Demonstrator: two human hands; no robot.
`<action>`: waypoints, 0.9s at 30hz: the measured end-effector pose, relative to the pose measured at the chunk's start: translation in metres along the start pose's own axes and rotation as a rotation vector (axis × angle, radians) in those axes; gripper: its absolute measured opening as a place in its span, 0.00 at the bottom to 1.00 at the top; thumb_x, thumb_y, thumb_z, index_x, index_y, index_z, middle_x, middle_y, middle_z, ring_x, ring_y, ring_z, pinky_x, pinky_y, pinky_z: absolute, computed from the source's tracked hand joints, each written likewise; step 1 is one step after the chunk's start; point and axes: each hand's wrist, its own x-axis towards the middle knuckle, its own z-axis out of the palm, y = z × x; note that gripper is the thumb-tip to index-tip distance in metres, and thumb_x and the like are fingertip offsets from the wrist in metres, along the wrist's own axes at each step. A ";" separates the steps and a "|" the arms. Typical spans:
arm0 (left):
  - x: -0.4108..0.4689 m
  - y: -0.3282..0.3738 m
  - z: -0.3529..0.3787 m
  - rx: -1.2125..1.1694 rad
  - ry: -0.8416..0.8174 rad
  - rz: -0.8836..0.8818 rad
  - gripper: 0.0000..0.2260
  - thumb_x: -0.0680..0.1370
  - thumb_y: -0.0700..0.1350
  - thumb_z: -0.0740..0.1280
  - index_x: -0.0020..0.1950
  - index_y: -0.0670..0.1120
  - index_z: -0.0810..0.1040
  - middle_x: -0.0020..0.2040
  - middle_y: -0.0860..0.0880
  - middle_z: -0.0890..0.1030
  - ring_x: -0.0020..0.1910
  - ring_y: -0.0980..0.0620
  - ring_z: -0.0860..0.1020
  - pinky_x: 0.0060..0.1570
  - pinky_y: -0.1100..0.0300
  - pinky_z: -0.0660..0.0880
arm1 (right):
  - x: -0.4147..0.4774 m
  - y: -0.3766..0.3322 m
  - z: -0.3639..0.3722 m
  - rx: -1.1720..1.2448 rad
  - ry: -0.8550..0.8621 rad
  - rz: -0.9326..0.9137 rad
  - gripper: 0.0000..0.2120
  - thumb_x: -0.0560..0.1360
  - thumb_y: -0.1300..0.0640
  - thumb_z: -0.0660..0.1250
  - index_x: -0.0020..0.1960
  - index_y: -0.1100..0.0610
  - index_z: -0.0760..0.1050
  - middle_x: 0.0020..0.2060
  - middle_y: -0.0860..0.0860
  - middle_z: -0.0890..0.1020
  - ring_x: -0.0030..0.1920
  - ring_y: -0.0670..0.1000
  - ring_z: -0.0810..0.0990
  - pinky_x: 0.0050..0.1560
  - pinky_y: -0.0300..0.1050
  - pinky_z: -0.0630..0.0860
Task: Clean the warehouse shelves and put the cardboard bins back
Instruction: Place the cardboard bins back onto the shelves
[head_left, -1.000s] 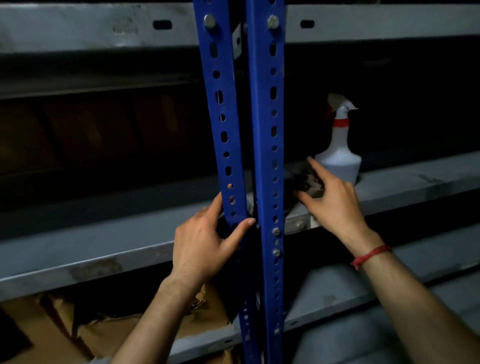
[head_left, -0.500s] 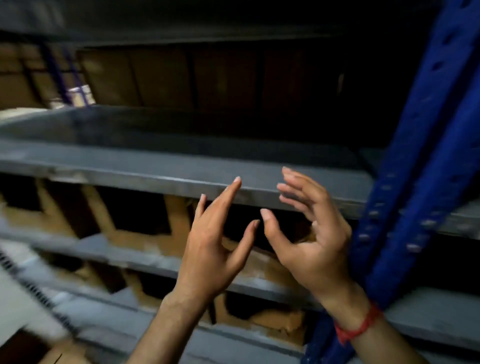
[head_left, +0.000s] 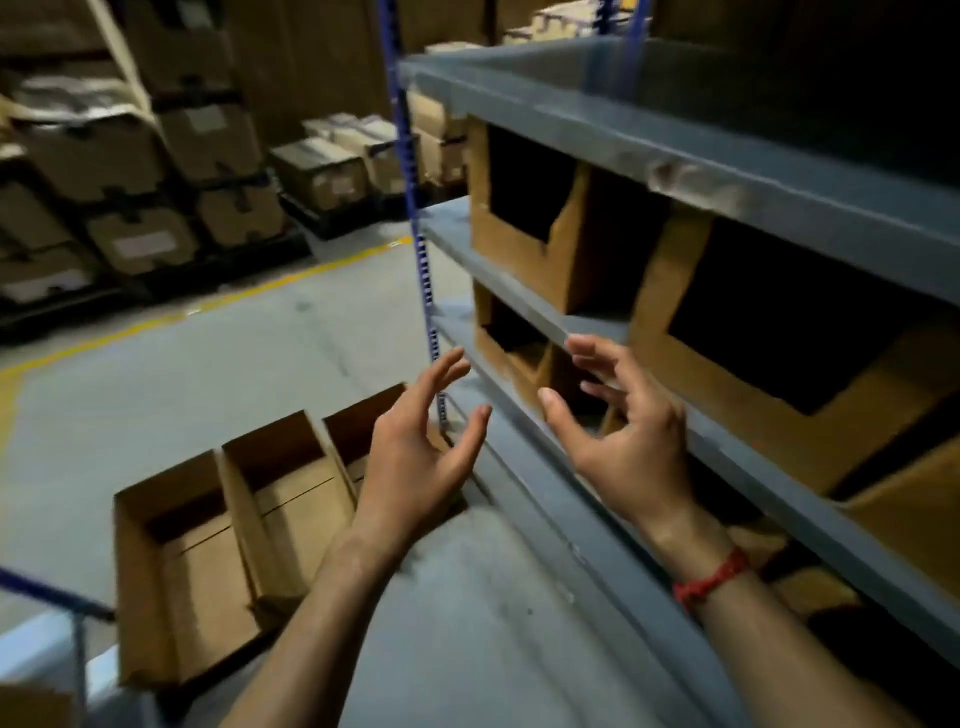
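Empty and spread, left hand (head_left: 415, 460) and right hand (head_left: 626, 449) are off the shelves (head_left: 810, 218) now — cardboard bins (head_left: 280, 499) below-left likely go back next

Three cardboard bins (head_left: 285, 493) (open-topped) on floor (head_left: 208, 374)

Dim warehouse: grey concrete floor (head_left: 208, 374) crossed by a yellow line (head_left: 156, 323), taped cartons (head_left: 208, 137) stacked beyond.

A warehouse. On the right, grey metal shelves (head_left: 571, 124) on blue slotted uprights (head_left: 418, 249) hold cardboard bins (head_left: 519, 254) in rows. Far left, taped cartons (head_left: 208, 140) with labels are stacked high on dark pallets (head_left: 332, 218). A painted yellow line (head_left: 234, 299) runs across the bare concrete floor (head_left: 260, 374).
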 end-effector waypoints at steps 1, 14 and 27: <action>0.000 -0.017 -0.015 0.019 0.014 -0.036 0.25 0.77 0.46 0.73 0.73 0.49 0.72 0.65 0.56 0.80 0.65 0.63 0.76 0.65 0.57 0.75 | 0.003 0.000 0.024 0.022 -0.035 0.015 0.21 0.73 0.55 0.76 0.64 0.55 0.76 0.57 0.47 0.81 0.58 0.45 0.80 0.55 0.47 0.80; -0.062 -0.210 -0.163 0.156 0.240 -0.637 0.26 0.77 0.53 0.71 0.74 0.55 0.70 0.62 0.62 0.77 0.64 0.68 0.73 0.63 0.64 0.70 | -0.009 -0.012 0.285 0.278 -0.596 0.299 0.26 0.71 0.54 0.77 0.66 0.48 0.74 0.58 0.42 0.79 0.60 0.42 0.78 0.55 0.43 0.81; -0.072 -0.371 -0.264 0.165 0.409 -1.145 0.24 0.78 0.48 0.71 0.73 0.52 0.71 0.63 0.55 0.79 0.63 0.55 0.77 0.60 0.59 0.75 | -0.018 0.002 0.523 0.366 -1.088 0.599 0.24 0.73 0.52 0.75 0.65 0.41 0.69 0.58 0.41 0.77 0.59 0.42 0.76 0.54 0.36 0.77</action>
